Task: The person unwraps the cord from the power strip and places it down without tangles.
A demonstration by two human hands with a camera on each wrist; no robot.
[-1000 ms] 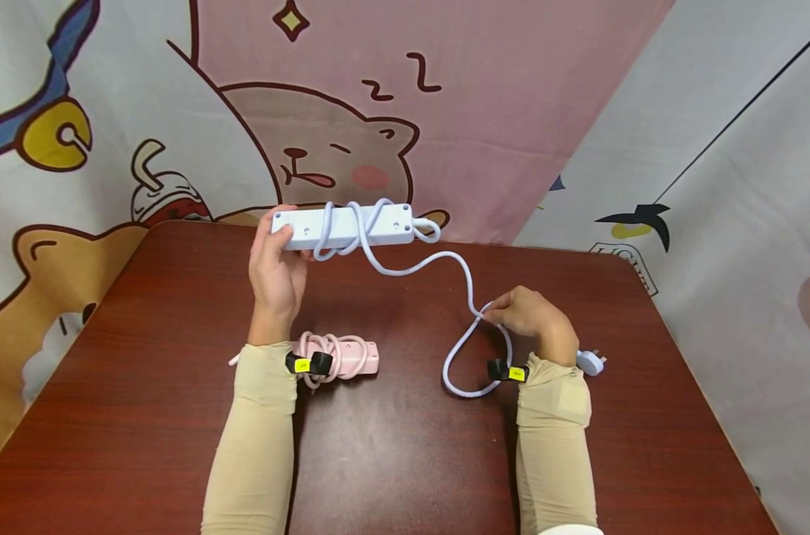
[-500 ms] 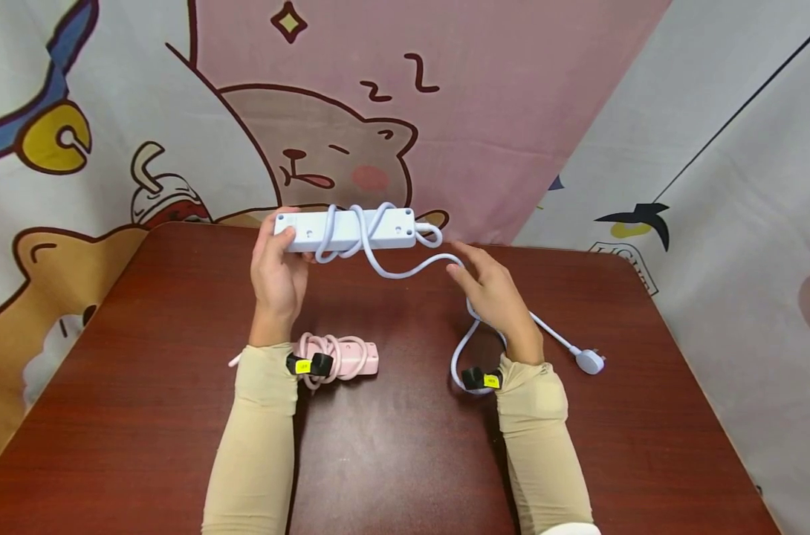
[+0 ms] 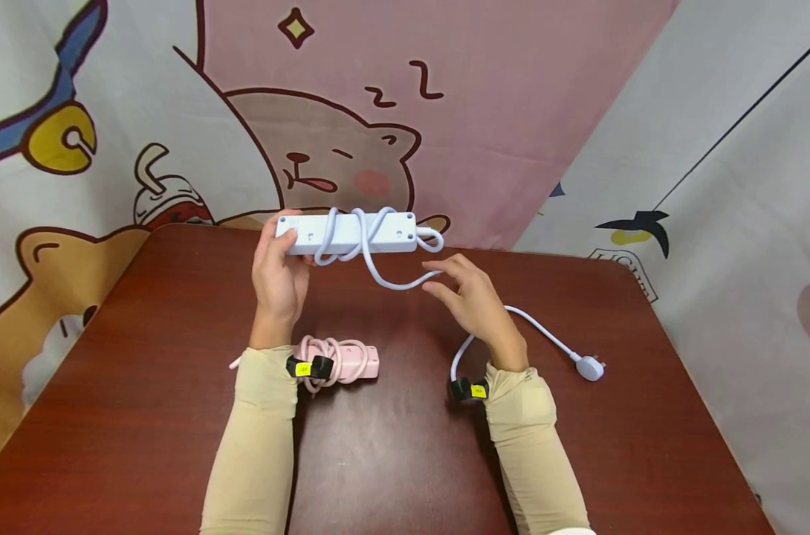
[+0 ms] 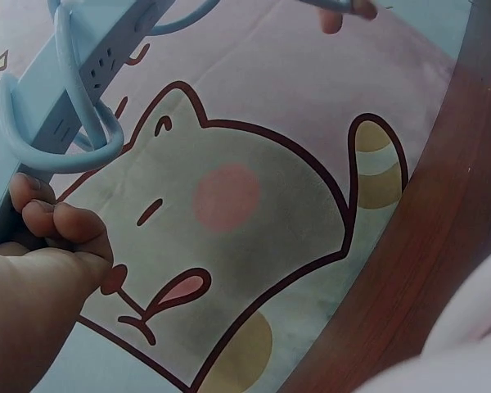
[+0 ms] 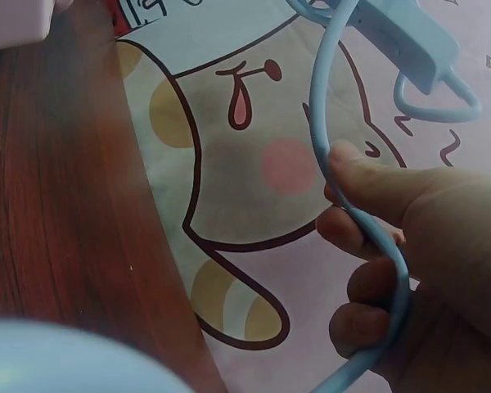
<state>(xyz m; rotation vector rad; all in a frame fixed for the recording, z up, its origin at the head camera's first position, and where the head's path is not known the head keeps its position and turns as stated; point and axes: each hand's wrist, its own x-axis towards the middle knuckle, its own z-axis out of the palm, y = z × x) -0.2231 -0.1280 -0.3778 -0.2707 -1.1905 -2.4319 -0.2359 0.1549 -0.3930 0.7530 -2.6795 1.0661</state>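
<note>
- The left hand (image 3: 276, 279) is gripping the pale power strip (image 3: 347, 232) by its left end, the thumb pressing on the near face and the other fingers curling underneath.
- The power strip is hanging in the air, lying nearly level and showing against the far edge of the table (image 3: 391, 453) in the head view.
- That end grip is probably leaving the middle free, since the cord (image 3: 400, 287) is winding loosely round it there; a small loop is bulging from the right end.
- The right hand (image 3: 475, 305) is holding the slack of the cord just below and right of that end, likely so that the stretch between the hands is hanging clear of the table.
- Its thumb and forefinger are standing a little apart with the cord running between them; in the right wrist view the cord is crossing the insides of the loosely bent fingers, the thumb tip lying just beside it. How firmly they are holding, one cannot tell.
- Beyond the right hand, the cord is running along the table to its plug (image 3: 588, 368), which is resting near the right edge.
- A pink power strip (image 3: 372, 362), wearing its own wrapped pink cord (image 3: 336, 357), is lying left of the table's middle, partly hidden by the left sleeve (image 3: 261, 438).
</note>
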